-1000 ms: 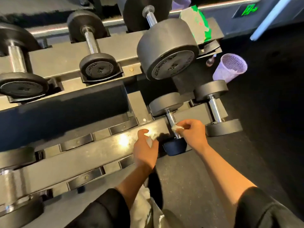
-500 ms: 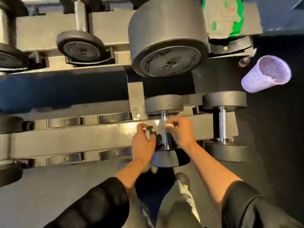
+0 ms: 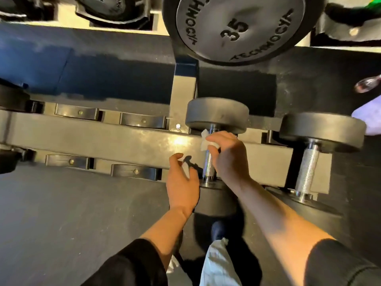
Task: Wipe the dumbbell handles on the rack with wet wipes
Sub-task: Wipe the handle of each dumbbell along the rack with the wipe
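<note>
A lavender container (image 3: 369, 118) is cut off by the frame edge far to the right of the right hand; its contents cannot be told. A shiny rounded object (image 3: 368, 84) is seen just above it, too blurred to identify.

The right hand (image 3: 227, 156) is shown curled around the upper part of the knurled metal handle (image 3: 208, 165) of a small dumbbell (image 3: 216, 115), with a white wet wipe (image 3: 206, 141) pinched between its fingers and pressed against the handle just below the far head. A corner of the wipe is left sticking out above the fingers. The lower stretch of the handle is left bare below the hand.

The left hand (image 3: 181, 182) is held just to the left of the same handle, its fingers loosely spread and bent, with nothing gripped. Whether its fingertips touch the rack rail (image 3: 103, 139) cannot be told; its shadow is cast on the rail between the two hands.

The dumbbell being wiped is seated across the lower rail, its near head (image 3: 216, 201) lying below and between the wrists. A second small dumbbell (image 3: 321, 131) is placed to the right of the right hand, its handle uncovered. Empty black cradles (image 3: 142, 120) are fixed along the rail to the left of the left hand. A large dumbbell marked 35 (image 3: 237, 27) is stored on the tier above both hands.

Black sleeves (image 3: 134, 265) are worn on both forearms.
</note>
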The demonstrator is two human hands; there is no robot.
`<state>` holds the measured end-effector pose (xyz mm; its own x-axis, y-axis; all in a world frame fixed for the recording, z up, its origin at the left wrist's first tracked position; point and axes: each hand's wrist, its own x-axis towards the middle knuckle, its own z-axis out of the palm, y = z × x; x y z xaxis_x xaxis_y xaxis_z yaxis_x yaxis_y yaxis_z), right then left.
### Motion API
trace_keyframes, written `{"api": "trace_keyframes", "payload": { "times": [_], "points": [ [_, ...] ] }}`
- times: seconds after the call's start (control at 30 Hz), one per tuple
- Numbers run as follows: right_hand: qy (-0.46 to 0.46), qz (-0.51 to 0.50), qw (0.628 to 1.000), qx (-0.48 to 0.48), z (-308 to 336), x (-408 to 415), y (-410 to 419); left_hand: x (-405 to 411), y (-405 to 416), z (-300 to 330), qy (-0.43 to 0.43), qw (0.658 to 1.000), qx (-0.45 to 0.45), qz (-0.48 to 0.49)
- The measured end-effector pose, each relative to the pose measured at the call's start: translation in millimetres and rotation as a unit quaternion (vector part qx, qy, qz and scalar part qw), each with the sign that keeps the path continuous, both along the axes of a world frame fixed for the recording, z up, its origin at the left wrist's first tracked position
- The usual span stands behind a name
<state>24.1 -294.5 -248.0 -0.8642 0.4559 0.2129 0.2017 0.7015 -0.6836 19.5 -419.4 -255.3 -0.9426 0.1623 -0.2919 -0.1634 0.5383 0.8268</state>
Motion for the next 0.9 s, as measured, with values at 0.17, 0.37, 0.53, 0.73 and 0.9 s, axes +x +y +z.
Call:
{"api": "trace_keyframes", "payload": {
  "times": [0.17,0.37,0.53,0.73,0.9],
  "points": [
    [0.04,0.071,0.981,0.174,-22,-18,3,-2,-4,-8,0.025,0.999,0.025,0.0],
    [-0.061,0.118,0.955,0.266,-31,-20,0,-2,-5,-13,0.03,0.999,0.028,-0.006],
    [-0.141,0.097,0.958,0.232,-17,-19,-4,-2,-5,-14,0.0,0.999,0.033,-0.007],
    [-0.159,0.099,0.953,0.239,-17,-18,-10,-4,-5,-13,-0.022,1.0,0.018,-0.011],
    [-0.209,0.148,0.925,0.28,-11,-12,-11,-3,-6,-14,-0.035,0.999,0.026,-0.005]
  ]
}}
